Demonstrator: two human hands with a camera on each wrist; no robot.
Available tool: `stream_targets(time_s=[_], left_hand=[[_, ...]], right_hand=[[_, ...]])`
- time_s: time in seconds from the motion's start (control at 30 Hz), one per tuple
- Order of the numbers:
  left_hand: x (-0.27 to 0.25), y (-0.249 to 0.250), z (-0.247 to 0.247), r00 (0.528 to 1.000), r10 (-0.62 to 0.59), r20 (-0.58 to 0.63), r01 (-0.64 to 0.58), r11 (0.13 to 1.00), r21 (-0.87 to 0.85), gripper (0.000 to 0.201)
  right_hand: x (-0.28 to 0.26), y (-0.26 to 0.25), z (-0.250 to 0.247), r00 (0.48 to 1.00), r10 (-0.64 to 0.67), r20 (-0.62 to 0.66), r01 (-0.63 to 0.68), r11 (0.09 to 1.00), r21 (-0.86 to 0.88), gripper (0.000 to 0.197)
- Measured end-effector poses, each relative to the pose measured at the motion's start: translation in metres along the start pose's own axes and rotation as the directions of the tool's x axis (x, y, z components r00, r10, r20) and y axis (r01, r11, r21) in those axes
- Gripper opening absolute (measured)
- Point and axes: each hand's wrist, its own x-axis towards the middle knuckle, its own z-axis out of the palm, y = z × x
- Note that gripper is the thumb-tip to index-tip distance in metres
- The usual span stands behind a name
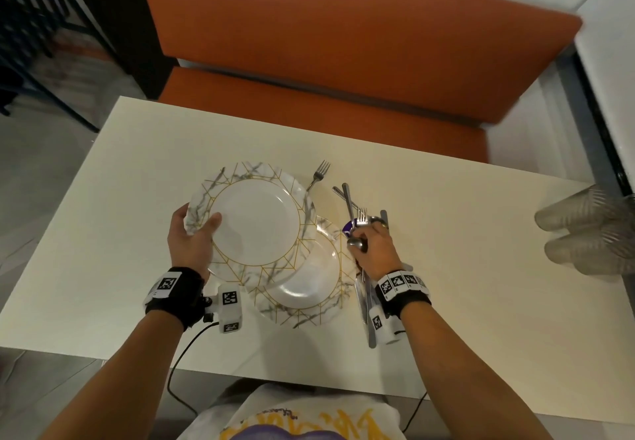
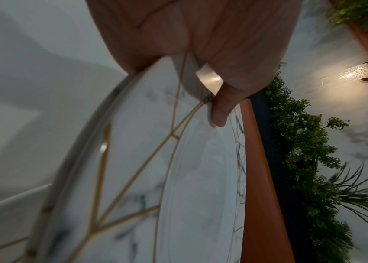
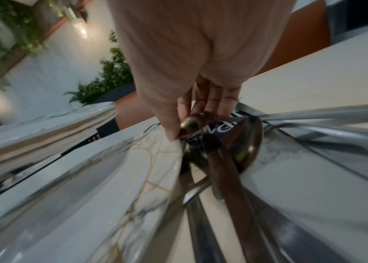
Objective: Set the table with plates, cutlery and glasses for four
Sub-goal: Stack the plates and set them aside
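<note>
My left hand (image 1: 201,230) grips the left rim of a white plate with grey marble veins and gold lines (image 1: 256,221), thumb on top, holding it above the table (image 1: 120,199). The left wrist view shows the thumb (image 2: 220,113) pressed on that plate (image 2: 133,160). A second matching plate (image 1: 309,291) lies on the table, partly under the held one. My right hand (image 1: 369,242) curls round cutlery beside the plates, with a spoon bowl (image 1: 357,243) and fork tines (image 1: 361,214) sticking out. Up close, the fingers (image 3: 189,122) pinch a spoon (image 3: 246,142) by a dark blue label.
More cutlery lies loose on the table: a fork (image 1: 319,173) past the plates, crossed handles (image 1: 347,199), and knives (image 1: 370,305) under my right wrist. Clear plastic cups (image 1: 584,233) lie on their sides at the table's right edge. An orange bench (image 1: 343,44) runs along the far side.
</note>
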Motion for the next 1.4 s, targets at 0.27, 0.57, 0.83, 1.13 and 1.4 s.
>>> stream_targets(time_s=[0.27,0.57,0.83,1.13,1.4], left_hand=[[0.000,-0.003,0.004,1.000,-0.015,0.014,0.015,1.000,0.001,0.047],[-0.003,-0.007,0.007,1.000,-0.019,0.008,0.019,1.000,-0.007,0.047],[-0.006,-0.004,0.006,1.000,-0.009,0.008,0.009,1.000,-0.013,0.045],[-0.001,0.003,-0.005,1.000,-0.004,-0.009,0.004,1.000,-0.014,0.046],[0.017,0.023,-0.019,0.999,0.042,-0.018,-0.043,0.999,-0.017,0.045]], right_hand=[[0.011,0.021,-0.007,0.995,0.096,-0.035,-0.094,0.993,0.065,0.020],[0.004,0.004,0.002,0.968,0.010,-0.250,-0.030,0.997,-0.074,0.015],[0.000,-0.015,0.025,0.994,0.002,-0.111,-0.013,0.995,-0.101,0.041],[0.014,-0.030,0.013,0.987,0.160,0.010,-0.159,0.986,-0.046,0.047],[0.017,-0.037,-0.046,0.956,0.292,-0.012,-0.265,0.885,0.383,0.027]])
